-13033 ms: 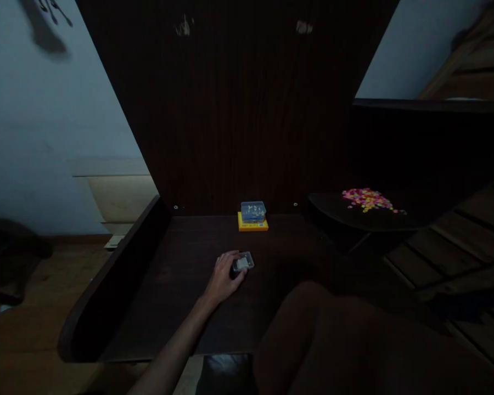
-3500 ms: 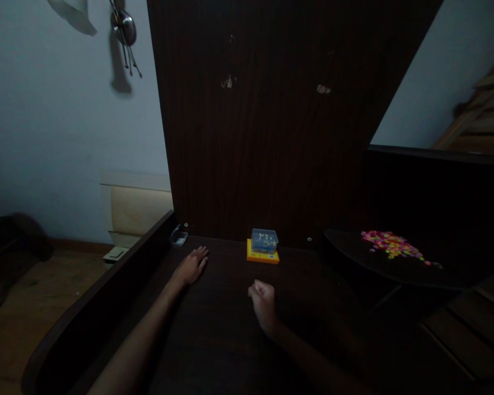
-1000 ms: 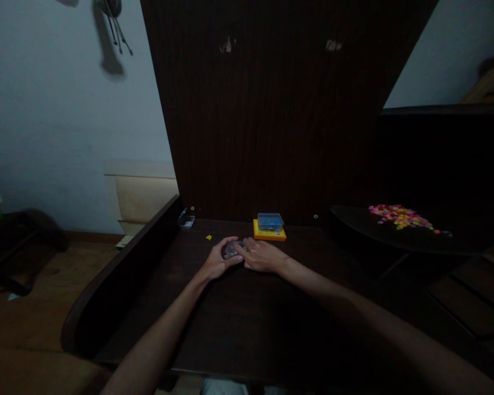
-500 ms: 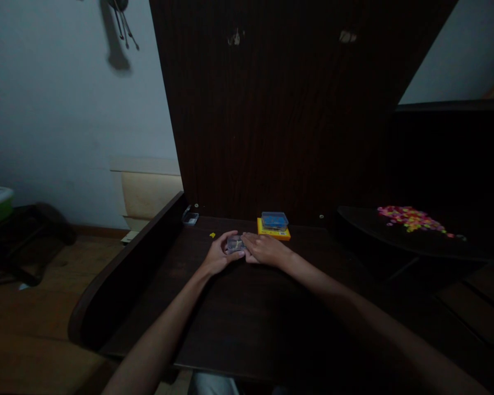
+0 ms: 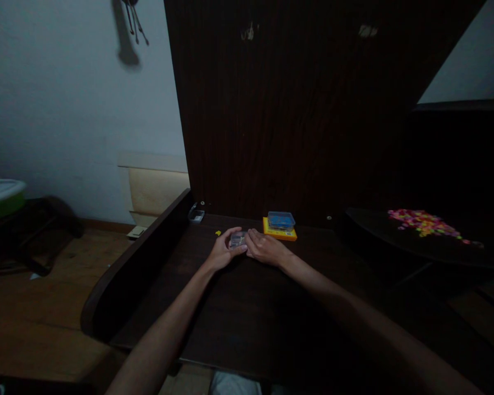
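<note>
Both forearms reach forward over dark desk point(image 5: 239, 318). Left hand point(image 5: 221, 253) and right hand point(image 5: 264, 249) meet at small clear box point(image 5: 237, 240) – fingers of both curled on it, box between fingertips, long axis left-right. Beyond: yellow bit point(image 5: 218, 233), blue box point(image 5: 280, 220) on yellow pad point(image 5: 290, 236), lid point(image 5: 196, 215) at back corner.

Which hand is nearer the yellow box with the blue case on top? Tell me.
The right hand. It lies just in front of the yellow box, slightly to its left, not touching. The left hand is farther left, beyond the small clear case both hands grip.
</note>
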The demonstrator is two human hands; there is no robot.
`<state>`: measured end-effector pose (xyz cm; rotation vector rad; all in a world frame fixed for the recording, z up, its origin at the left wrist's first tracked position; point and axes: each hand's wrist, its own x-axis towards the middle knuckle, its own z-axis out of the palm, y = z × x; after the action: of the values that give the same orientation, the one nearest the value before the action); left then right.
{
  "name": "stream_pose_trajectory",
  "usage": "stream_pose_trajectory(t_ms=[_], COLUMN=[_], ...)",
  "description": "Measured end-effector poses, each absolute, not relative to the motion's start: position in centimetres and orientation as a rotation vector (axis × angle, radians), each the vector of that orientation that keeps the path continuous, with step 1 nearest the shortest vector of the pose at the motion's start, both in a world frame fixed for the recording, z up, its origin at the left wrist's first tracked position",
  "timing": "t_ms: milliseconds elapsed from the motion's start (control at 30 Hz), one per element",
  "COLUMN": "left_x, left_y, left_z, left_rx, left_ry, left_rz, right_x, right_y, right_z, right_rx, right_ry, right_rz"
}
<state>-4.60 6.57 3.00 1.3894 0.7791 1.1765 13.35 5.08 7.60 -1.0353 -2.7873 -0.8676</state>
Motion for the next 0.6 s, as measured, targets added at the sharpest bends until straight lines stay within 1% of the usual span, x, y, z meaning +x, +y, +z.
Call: stream_pose_trajectory(t_ms=[300, 600], left_x=[-5.2, -5.6], left_y=[7.1, 6.8], left_z=[2.6, 3.1], left_rx=[1.368, 1.355], left_ry=[0.794, 0.799], left_rz=[1.159, 1.177], right_x=[12.9, 12.3], right_y=[5.7, 5.5], right_z=[6.5, 8.5], right_rx=[-1.104, -1.154], right_ry=[-2.782, -2.880], right_rz=[-0.727, -0.616])
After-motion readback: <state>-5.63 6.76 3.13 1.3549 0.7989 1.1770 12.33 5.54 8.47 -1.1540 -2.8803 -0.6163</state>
